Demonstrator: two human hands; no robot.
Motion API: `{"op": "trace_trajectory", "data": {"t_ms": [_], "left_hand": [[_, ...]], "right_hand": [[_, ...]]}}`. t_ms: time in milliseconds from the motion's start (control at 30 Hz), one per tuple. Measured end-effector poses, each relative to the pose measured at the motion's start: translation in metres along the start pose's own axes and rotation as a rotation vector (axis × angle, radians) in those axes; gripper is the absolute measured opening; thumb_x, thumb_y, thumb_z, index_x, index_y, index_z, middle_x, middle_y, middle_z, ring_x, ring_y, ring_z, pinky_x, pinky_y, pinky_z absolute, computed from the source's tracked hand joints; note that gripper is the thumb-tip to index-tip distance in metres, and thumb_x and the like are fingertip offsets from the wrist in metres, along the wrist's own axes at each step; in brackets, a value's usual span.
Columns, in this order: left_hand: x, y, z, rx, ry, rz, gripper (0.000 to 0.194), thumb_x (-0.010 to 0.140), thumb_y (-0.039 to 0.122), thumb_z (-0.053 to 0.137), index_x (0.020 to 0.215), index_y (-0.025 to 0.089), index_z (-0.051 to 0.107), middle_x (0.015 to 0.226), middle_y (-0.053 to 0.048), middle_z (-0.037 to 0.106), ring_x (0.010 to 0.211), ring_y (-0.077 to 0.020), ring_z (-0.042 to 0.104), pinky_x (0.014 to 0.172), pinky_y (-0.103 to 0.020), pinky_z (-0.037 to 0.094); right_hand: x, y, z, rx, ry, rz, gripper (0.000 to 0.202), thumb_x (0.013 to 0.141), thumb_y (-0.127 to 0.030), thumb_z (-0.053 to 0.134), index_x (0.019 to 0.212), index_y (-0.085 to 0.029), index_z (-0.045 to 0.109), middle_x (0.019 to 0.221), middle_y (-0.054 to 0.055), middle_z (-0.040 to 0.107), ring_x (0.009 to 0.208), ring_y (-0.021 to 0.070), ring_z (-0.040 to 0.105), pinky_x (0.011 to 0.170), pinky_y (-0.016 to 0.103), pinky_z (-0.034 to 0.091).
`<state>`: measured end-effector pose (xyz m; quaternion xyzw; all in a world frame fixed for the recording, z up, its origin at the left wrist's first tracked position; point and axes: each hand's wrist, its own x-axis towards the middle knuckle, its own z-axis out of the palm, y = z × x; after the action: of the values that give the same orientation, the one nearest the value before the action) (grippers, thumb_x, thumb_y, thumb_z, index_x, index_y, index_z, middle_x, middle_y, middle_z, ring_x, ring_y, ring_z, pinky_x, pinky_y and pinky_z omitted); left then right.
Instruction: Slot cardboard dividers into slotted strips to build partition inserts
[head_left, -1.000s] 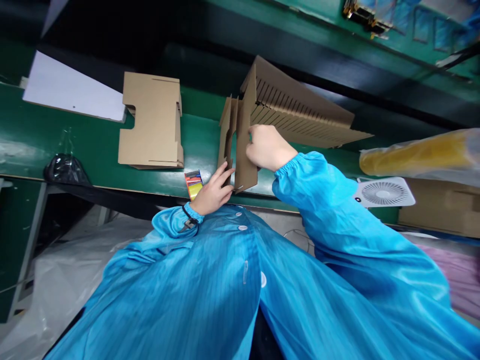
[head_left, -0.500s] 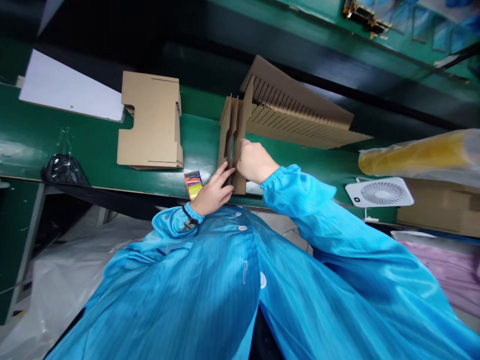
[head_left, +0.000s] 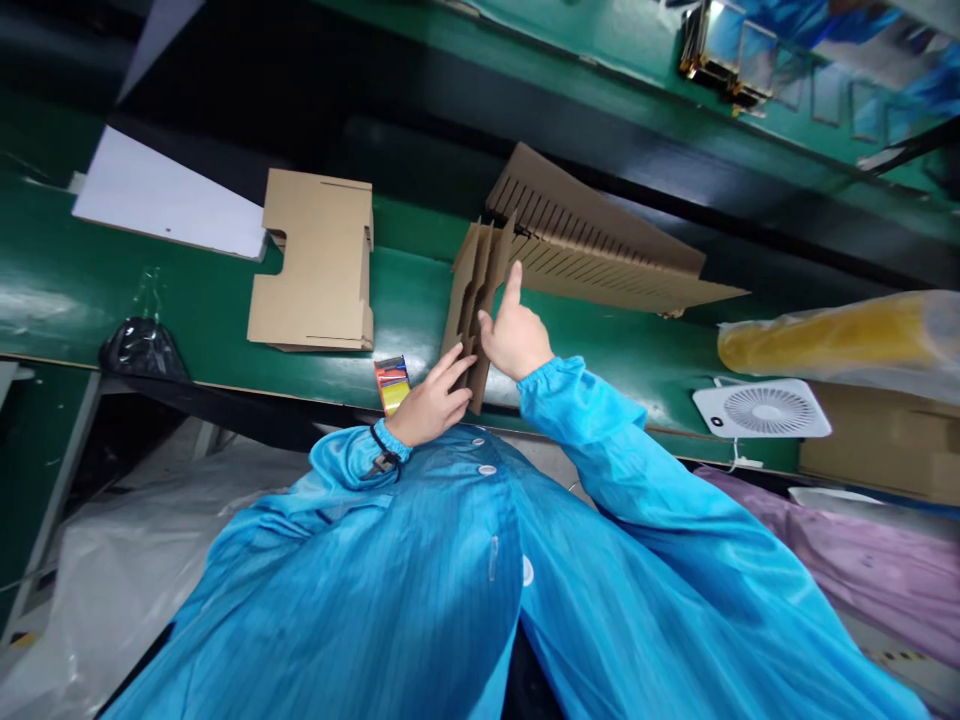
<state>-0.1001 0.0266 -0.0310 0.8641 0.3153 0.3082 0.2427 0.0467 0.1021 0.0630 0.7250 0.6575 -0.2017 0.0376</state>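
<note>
Several upright cardboard pieces [head_left: 469, 285] stand close together near the front of the green bench. Against their lower left side rests my left hand [head_left: 433, 400], its fingers spread. On their right side is my right hand [head_left: 514, 328], index finger stretched out and thumb raised against the cardboard; nothing is held in it. Behind them, to the right, a slotted cardboard sheet [head_left: 592, 275] stands with its other slotted part folded up. A folded cardboard box form [head_left: 315, 265] with a notch sits to the left.
A small red and yellow pack [head_left: 393, 384] lies by my left hand. To the right are a white fan [head_left: 761, 409] and a wrapped yellow roll [head_left: 825, 335]. A white board [head_left: 176, 195] and a black bag [head_left: 142, 348] are at the left.
My right hand has opened, its index finger now stretched out. The upright cardboard pieces stand closer together and lean more. The whole view has shifted slightly.
</note>
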Motion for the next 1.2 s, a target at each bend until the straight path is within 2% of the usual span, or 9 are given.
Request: {"op": "trace_trajectory", "data": {"t_ms": [267,467,600,733,800,867,1000,1067,1200], "left_hand": [[0.000,0.005,0.002,0.024,0.007,0.011,0.014,0.088,0.011,0.051,0.080,0.013,0.062,0.140,-0.018,0.047,0.142,-0.0320,0.023,0.106,-0.049,0.045],[0.001,0.003,0.002,0.039,0.036,-0.005,0.016,0.088,0.011,0.050,0.077,0.012,0.061,0.140,-0.019,0.046,0.143,-0.0320,0.023,0.104,-0.046,0.047],[0.001,0.002,0.006,0.011,0.047,-0.014,0.017,0.089,0.011,0.049,0.079,0.011,0.062,0.139,-0.021,0.047,0.143,-0.0315,0.023,0.107,-0.046,0.045],[0.003,-0.003,0.001,-0.072,0.021,-0.005,0.017,0.091,0.023,0.055,0.101,0.012,0.063,0.144,-0.020,0.042,0.144,-0.0307,0.020,0.110,-0.050,0.039],[0.002,-0.018,-0.014,-0.084,0.015,-0.035,0.039,0.087,0.038,0.062,0.119,0.015,0.057,0.147,-0.018,0.039,0.144,-0.0315,0.018,0.111,-0.053,0.035],[-0.004,-0.043,-0.039,-0.012,0.109,-0.218,0.050,0.087,0.045,0.061,0.128,0.018,0.051,0.147,-0.016,0.039,0.143,-0.0310,0.023,0.113,-0.054,0.032],[-0.037,-0.104,-0.103,0.349,0.509,-0.948,0.053,0.086,0.037,0.063,0.131,0.015,0.047,0.145,-0.017,0.041,0.141,-0.0316,0.028,0.117,-0.052,0.024],[-0.056,-0.126,-0.125,0.436,0.537,-1.212,0.068,0.075,0.037,0.075,0.129,0.007,0.047,0.142,-0.023,0.041,0.139,-0.0368,0.029,0.117,-0.051,0.022],[-0.078,-0.143,-0.136,0.289,0.536,-1.345,0.054,0.071,0.037,0.078,0.106,0.001,0.058,0.124,-0.026,0.056,0.124,-0.0385,0.048,0.110,-0.049,0.033]], "right_hand": [[0.039,0.020,0.007,-0.058,-0.064,-0.076,0.071,0.087,-0.017,0.035,0.150,0.002,0.009,0.107,0.023,0.069,0.095,0.0289,0.066,0.083,0.039,0.049],[0.022,0.025,0.009,0.068,-0.115,-0.083,0.080,0.088,-0.021,0.042,0.149,0.003,-0.003,0.098,0.018,0.072,0.088,0.0246,0.068,0.080,0.034,0.050],[0.008,0.023,0.013,0.121,-0.303,-0.090,0.070,0.092,-0.023,0.038,0.151,-0.003,0.006,0.083,0.011,0.074,0.066,0.0186,0.068,0.071,0.028,0.051],[0.010,0.027,0.016,0.193,-0.410,-0.110,0.062,0.096,-0.022,0.031,0.152,-0.006,0.010,0.074,0.007,0.072,0.052,0.0160,0.063,0.064,0.028,0.051],[0.010,0.035,0.014,0.194,-0.347,-0.160,0.062,0.094,-0.025,0.039,0.150,-0.006,0.020,0.077,0.008,0.072,0.059,0.0176,0.065,0.070,0.030,0.052],[0.007,0.046,0.013,0.206,-0.207,-0.205,0.063,0.091,-0.031,0.045,0.147,-0.006,0.031,0.083,0.009,0.072,0.067,0.0203,0.067,0.075,0.033,0.052],[-0.004,0.064,0.017,0.331,-0.042,-0.269,0.059,0.089,-0.041,0.044,0.139,-0.009,0.044,0.079,0.007,0.069,0.065,0.0191,0.065,0.068,0.032,0.052],[-0.012,0.066,0.020,0.370,-0.036,-0.320,0.057,0.088,-0.044,0.044,0.133,-0.009,0.051,0.076,0.005,0.068,0.061,0.0176,0.063,0.066,0.031,0.052],[-0.023,0.059,0.022,0.373,-0.016,-0.383,0.052,0.087,-0.045,0.044,0.124,-0.010,0.060,0.074,0.006,0.067,0.061,0.0174,0.062,0.065,0.030,0.052]]}}
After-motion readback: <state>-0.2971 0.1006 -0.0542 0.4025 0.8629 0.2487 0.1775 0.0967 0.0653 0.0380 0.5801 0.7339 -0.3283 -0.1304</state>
